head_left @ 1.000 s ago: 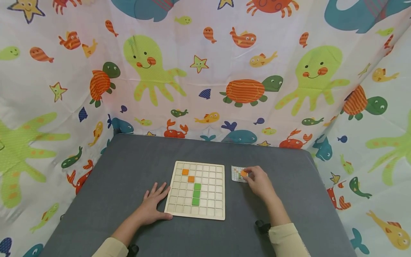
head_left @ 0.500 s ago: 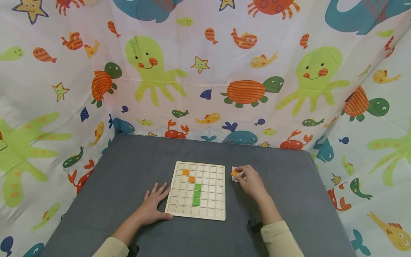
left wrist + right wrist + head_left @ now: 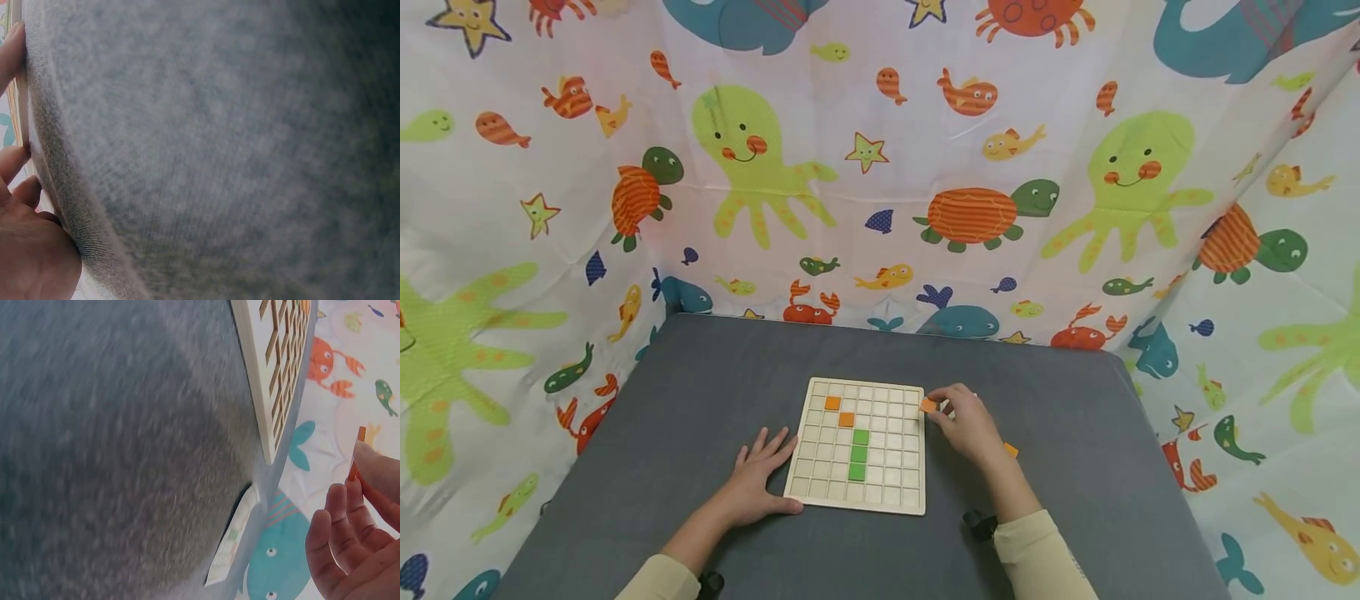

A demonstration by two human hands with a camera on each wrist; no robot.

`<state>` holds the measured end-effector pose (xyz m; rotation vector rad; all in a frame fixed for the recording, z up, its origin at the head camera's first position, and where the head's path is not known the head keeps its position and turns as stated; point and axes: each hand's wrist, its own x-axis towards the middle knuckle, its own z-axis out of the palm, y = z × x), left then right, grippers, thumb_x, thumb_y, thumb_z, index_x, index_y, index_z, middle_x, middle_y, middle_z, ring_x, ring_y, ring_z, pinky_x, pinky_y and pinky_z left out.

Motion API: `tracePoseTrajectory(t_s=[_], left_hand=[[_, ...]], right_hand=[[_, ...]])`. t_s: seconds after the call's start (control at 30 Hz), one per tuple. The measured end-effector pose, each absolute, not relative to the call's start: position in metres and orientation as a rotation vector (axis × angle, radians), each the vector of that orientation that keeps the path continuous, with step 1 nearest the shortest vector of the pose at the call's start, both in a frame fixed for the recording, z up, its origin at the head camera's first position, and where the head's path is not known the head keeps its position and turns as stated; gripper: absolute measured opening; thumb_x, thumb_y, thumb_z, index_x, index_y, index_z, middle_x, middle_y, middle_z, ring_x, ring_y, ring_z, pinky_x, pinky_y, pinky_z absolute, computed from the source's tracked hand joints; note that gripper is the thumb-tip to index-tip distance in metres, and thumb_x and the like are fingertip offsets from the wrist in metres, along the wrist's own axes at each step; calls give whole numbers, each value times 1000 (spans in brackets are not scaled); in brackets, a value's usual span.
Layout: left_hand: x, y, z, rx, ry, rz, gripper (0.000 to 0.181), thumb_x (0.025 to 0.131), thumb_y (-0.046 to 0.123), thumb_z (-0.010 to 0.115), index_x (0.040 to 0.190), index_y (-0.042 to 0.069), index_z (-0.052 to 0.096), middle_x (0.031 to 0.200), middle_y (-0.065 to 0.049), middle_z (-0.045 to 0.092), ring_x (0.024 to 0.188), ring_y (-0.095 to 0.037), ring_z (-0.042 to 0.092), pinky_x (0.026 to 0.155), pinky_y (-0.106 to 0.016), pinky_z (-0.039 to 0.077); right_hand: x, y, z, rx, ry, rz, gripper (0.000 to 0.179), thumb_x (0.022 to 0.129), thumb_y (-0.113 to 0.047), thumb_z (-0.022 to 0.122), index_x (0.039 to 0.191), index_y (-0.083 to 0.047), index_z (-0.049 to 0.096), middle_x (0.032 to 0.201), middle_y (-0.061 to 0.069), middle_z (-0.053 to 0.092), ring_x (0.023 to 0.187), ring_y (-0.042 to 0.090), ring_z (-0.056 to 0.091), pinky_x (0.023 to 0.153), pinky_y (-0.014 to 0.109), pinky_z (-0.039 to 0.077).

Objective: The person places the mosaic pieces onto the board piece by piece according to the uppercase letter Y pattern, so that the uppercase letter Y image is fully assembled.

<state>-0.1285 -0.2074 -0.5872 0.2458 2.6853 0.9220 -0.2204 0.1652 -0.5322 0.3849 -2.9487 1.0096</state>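
A pale wooden grid board (image 3: pixel 891 450) lies on the table; two orange tiles (image 3: pixel 832 403) and three green tiles (image 3: pixel 859 454) sit in its squares. Between thumb and fingertip, my right hand (image 3: pixel 966 427) pinches an orange square tile (image 3: pixel 928 405) above the board's right edge. The right wrist view shows this orange tile (image 3: pixel 361 434) edge-on, held clear of the table. My left hand (image 3: pixel 752 483) rests with fingers spread, fingertips and thumb touching the board's left side. In the left wrist view, part of the left hand (image 3: pixel 34 253) shows beside the board's edge.
A small printed card (image 3: pixel 232 540) lies on the grey table (image 3: pixel 737 358) right of the board, mostly hidden by the right hand in the head view. Another orange tile (image 3: pixel 1011 450) shows beside the right forearm. A sea-animal cloth (image 3: pixel 850 100) hangs behind the table.
My right hand has moved left from over the card to the board's right edge, carrying the orange tile. Another orange tile has come into view beside the forearm. My left hand stays put.
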Motion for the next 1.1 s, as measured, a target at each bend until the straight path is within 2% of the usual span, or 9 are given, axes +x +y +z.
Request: tracePoseTrajectory(t_s=[0.27,0.47,0.7,0.9,1.1], left_hand=[[-128,-207,-590,238,2677,922,116,68,59,87,160,16,31,169,-12,17,156,-44,-4,117,-71,-3],[-128,-208,-591,242,2676,928,116,68,59,87,160,17,31,169,-11,17,156,-43,-4,117,-71,-3],[-129,-209,-592,260,2674,929,116,69,60,86,161,17,30,169,-11,17,156,-43,-5,116,-72,-3],[-130,-209,-592,254,2670,929,116,68,61,85,161,18,30,170,-10,17,156,-43,-5,117,-71,-2],[-130,-209,-592,250,2665,931,116,68,62,85,161,19,30,170,-10,16,156,-42,-4,117,-71,-2]], right_hand=[[-219,150,-535,422,-2946,1057,24,91,-14,76,115,-12,73,114,5,64,87,15,60,71,32,51],[-221,139,-537,460,-2941,1115,25,91,-14,76,115,-10,73,113,6,64,89,18,61,73,34,54],[-224,127,-543,507,-2970,1176,24,92,-14,75,115,-12,73,115,6,65,87,15,61,68,30,52],[-228,114,-548,546,-2996,1192,23,92,-15,75,115,-12,74,118,5,66,89,17,62,71,32,53],[-232,105,-555,592,-3019,1170,23,91,-16,76,114,-12,75,112,5,67,87,15,61,73,32,53]])
